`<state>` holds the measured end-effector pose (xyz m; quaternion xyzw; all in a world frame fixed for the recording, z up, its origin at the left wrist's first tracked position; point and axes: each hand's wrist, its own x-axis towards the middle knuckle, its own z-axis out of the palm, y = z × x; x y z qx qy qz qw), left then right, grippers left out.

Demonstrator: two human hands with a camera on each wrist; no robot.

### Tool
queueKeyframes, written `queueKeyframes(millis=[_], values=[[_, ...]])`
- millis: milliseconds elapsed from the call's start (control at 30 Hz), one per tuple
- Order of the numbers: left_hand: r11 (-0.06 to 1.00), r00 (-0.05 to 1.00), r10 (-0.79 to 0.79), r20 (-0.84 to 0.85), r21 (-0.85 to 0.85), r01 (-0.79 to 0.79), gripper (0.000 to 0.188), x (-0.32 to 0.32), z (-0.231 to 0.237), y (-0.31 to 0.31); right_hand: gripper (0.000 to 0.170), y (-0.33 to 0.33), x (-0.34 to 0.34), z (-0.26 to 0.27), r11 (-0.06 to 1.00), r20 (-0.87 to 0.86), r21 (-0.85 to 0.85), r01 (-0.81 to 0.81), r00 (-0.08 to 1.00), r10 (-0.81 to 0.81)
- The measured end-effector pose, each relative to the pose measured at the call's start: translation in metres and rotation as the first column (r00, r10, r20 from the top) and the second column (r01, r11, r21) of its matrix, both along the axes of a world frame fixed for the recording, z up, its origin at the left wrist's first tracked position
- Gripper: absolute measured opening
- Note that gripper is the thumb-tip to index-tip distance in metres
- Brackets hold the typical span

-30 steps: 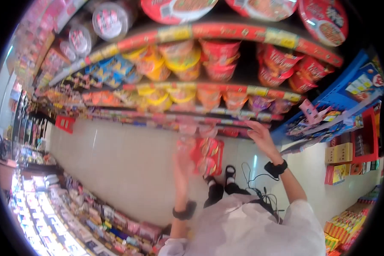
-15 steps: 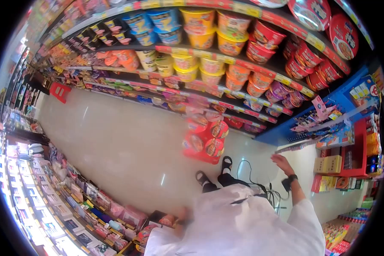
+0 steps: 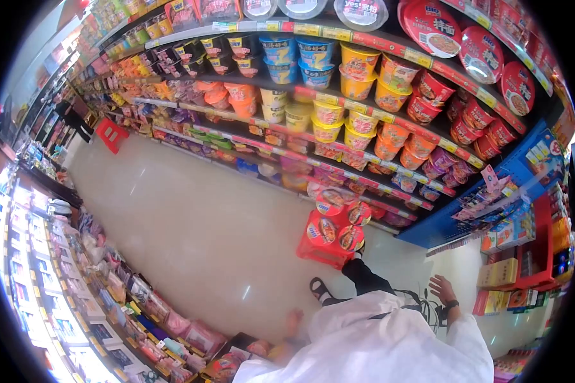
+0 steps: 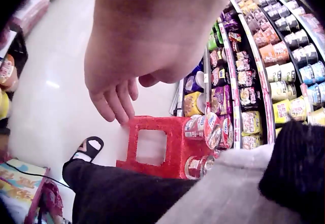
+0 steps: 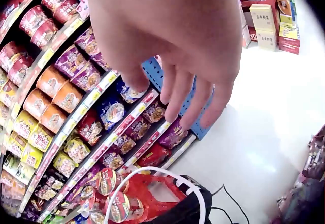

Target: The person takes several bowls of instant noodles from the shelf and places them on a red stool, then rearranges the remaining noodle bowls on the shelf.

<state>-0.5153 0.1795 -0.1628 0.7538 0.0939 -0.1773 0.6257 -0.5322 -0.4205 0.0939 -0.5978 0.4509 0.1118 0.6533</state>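
Both hands are empty. The left hand (image 3: 294, 322), blurred in the head view, hangs low beside the white shirt; in the left wrist view its fingers (image 4: 118, 102) hang loosely, near a red plastic stool (image 4: 175, 145) in the picture. The right hand (image 3: 442, 290) is out to the right with fingers spread; the right wrist view shows it (image 5: 167, 46) with relaxed fingers and nothing in them. On the red stool (image 3: 326, 250) on the floor stand several red instant noodle cups (image 3: 321, 231), by the person's feet.
Shelves of noodle cups (image 3: 358, 64) curve across the top. A blue rack (image 3: 437, 220) and a red shelf unit (image 3: 543, 255) with boxes are at right. Low display shelves (image 3: 118, 319) line the left. Cables (image 3: 421, 300) lie near the feet. Another red stool (image 3: 112, 135) and a person (image 3: 74, 120) are far left.
Both hands have dropped from near the shelves to the sides of the body. The head view has shifted, showing more of the shelves. A foot now stands close to the stool.
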Motion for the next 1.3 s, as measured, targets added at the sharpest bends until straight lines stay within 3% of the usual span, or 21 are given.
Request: queueKeyframes(millis=[33,67,167,267,500,700,900,967,1033,1100,1200,1233,1300], values=[[0.933,0.968,-0.235,0.092,0.300,0.198,0.026,0.003,0.000,0.010,0.054,0.003,0.005,0.001,1.000,0.012,0.002,-0.015,1.000,0.015],[0.742,0.875,-0.472,0.110,0.586,0.327,0.026,0.005,0.000,0.018,0.054,0.004,0.012,0.001,0.999,0.028,-0.021,-0.031,0.999,0.031],[0.899,0.874,-0.313,0.371,0.412,0.147,0.026,-0.020,0.014,0.029,0.053,0.009,0.018,-0.001,0.998,0.053,-0.047,-0.038,0.998,0.040],[0.823,0.922,-0.376,0.092,0.490,0.287,0.024,-0.027,0.006,0.028,0.051,0.013,0.032,0.007,0.998,0.064,-0.050,-0.025,0.998,0.028],[0.932,0.949,-0.269,0.162,0.291,0.215,0.025,-0.040,0.015,0.038,0.050,0.026,0.028,-0.005,0.999,0.018,-0.035,-0.015,1.000,0.016],[0.892,0.949,-0.288,0.125,0.395,0.219,0.026,-0.019,0.028,0.034,0.048,0.030,0.019,-0.028,0.999,0.097,0.000,0.049,0.994,-0.048],[0.821,0.943,-0.307,0.133,0.539,0.191,0.028,-0.004,0.044,0.040,0.044,0.050,0.014,-0.050,0.998,0.031,-0.010,0.067,0.997,-0.067],[0.799,0.928,-0.359,0.097,0.546,0.252,0.028,0.006,0.056,0.040,0.039,0.052,0.005,-0.076,0.997,-0.007,0.002,0.072,0.997,-0.072],[0.809,0.904,-0.428,-0.002,0.444,0.385,0.032,0.024,0.083,0.036,0.039,0.059,-0.003,-0.092,0.997,-0.021,0.052,0.061,0.998,-0.059],[0.826,0.939,-0.329,-0.097,0.452,0.336,0.033,0.038,0.103,0.026,0.036,0.070,-0.001,-0.088,0.995,-0.066,0.056,0.080,0.995,-0.077],[0.844,0.959,-0.191,-0.208,0.464,0.269,0.035,0.038,0.116,0.023,0.034,0.066,-0.008,-0.140,0.988,-0.030,0.120,0.102,0.995,-0.099],[0.840,0.959,-0.185,-0.214,0.472,0.268,0.035,0.035,0.118,0.026,0.031,0.064,-0.010,-0.154,0.977,0.020,0.164,0.137,0.990,-0.143],[0.826,0.953,-0.216,-0.212,0.481,0.294,0.036,0.027,0.114,0.033,0.038,0.064,-0.009,-0.169,0.988,0.021,0.146,0.057,0.998,-0.061]])
